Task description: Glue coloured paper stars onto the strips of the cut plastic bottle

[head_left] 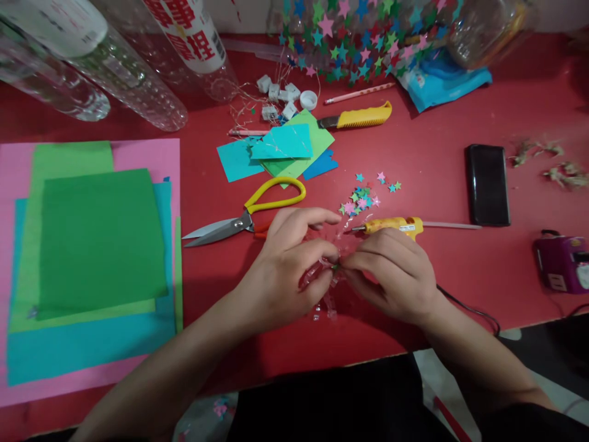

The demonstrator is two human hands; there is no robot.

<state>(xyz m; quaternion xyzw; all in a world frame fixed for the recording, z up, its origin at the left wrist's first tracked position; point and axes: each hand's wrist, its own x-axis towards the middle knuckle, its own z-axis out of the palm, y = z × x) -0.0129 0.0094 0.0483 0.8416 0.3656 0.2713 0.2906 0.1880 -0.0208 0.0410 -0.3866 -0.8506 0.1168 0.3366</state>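
Near the table's front edge, my left hand (289, 267) is closed on a clear plastic piece cut into thin strips (330, 302), its thumb and fingers pinching it near the middle. Close against it, my right hand (396, 270) pinches a tiny green piece (335, 267) at the plastic; its exact shape is mostly hidden by the fingertips. Just beyond the fingers lies a small pile of coloured paper stars (361, 199). A yellow glue gun (405, 226) with a clear glue stick in its back lies partly behind my right hand. Yellow-handled scissors (243, 220) lie open beside my left hand.
Coloured sheets (103, 245) are stacked at left. Plastic bottles (138, 80) and a clear star-covered container (359, 37) line the back. A yellow utility knife (363, 115), paper scraps (285, 142) and wired lights (278, 92) lie mid-table. At right are a black phone (488, 184) and purple box (561, 264).
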